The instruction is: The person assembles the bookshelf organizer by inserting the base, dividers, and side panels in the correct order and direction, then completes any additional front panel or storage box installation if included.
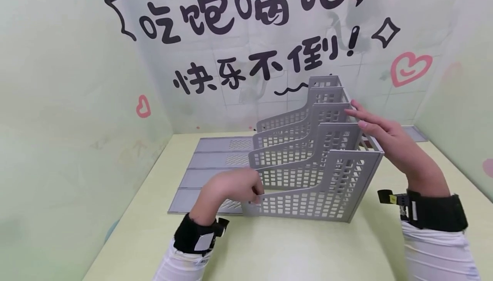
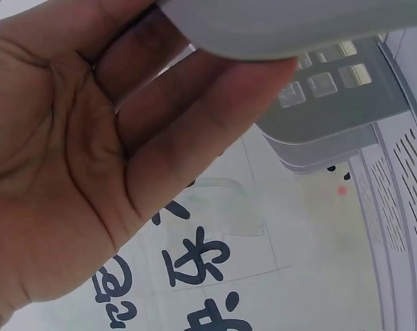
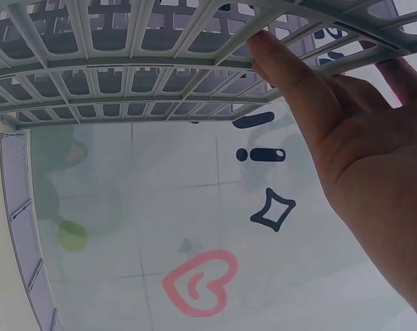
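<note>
A grey plastic file rack [image 1: 320, 148] stands upright on the table, with several lattice dividers in a row. The left hand [image 1: 235, 187] pinches the low front end of the nearest divider. In the left wrist view its curled fingertips meet the edge of a smooth grey panel [image 2: 263, 27]; the thumb is hidden there. Over at the tall side, the right hand [image 1: 393, 140] rests its mostly straight fingers on the rack's upper back edge. From the right wrist view, one fingertip [image 3: 263, 47] touches the lattice back [image 3: 112, 65], and other fingers reach the rail beyond.
Flat grey panels [image 1: 188, 178] with slotted patches lie on the pale yellow table [image 1: 285, 246] left of the rack. Another flat grey piece [image 1: 417, 133] lies at the back right. Printed wall sheets [image 1: 231, 114] enclose the table at the back and both sides.
</note>
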`<control>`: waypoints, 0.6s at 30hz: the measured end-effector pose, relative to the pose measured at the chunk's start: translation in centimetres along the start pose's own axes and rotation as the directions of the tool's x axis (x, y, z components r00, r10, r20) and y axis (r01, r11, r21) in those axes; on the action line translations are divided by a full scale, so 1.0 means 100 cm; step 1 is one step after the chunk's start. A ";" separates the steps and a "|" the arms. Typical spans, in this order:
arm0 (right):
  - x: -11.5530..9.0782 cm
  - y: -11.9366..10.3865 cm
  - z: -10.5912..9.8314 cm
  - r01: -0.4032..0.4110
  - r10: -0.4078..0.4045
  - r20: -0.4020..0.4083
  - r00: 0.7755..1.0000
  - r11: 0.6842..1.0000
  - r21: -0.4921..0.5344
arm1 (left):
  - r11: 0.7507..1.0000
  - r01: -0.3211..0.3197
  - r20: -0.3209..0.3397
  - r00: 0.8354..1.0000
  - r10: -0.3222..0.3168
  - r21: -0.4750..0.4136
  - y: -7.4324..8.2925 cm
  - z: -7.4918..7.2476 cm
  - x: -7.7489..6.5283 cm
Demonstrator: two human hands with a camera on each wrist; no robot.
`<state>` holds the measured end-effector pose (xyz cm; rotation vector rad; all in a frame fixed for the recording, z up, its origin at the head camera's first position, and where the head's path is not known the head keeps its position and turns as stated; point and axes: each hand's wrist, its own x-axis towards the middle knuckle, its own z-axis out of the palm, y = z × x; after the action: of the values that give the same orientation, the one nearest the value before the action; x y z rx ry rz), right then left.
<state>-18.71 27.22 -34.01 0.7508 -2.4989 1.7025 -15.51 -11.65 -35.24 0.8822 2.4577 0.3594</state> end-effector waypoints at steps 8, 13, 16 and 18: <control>-0.001 -0.002 0.001 -0.012 0.012 -0.019 1.000 1.000 0.013 | 0.999 -0.033 -0.006 0.999 0.033 0.012 -0.004 0.000 0.003; -0.001 0.000 0.000 0.015 -0.015 -0.008 1.000 1.000 0.020 | 0.999 -0.027 -0.020 0.999 0.028 0.028 -0.003 -0.001 0.002; 0.000 0.001 -0.001 0.014 -0.014 -0.001 1.000 1.000 0.017 | 1.000 -0.013 -0.027 1.000 0.013 0.014 -0.002 -0.001 0.003; 0.000 0.001 -0.001 0.013 -0.013 0.001 1.000 1.000 0.010 | 1.000 -0.005 -0.027 1.000 0.005 0.007 -0.002 -0.001 0.003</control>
<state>-18.77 27.33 -34.08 0.7676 -2.4826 1.7122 -15.88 -11.62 -35.41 0.8925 2.4834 0.3670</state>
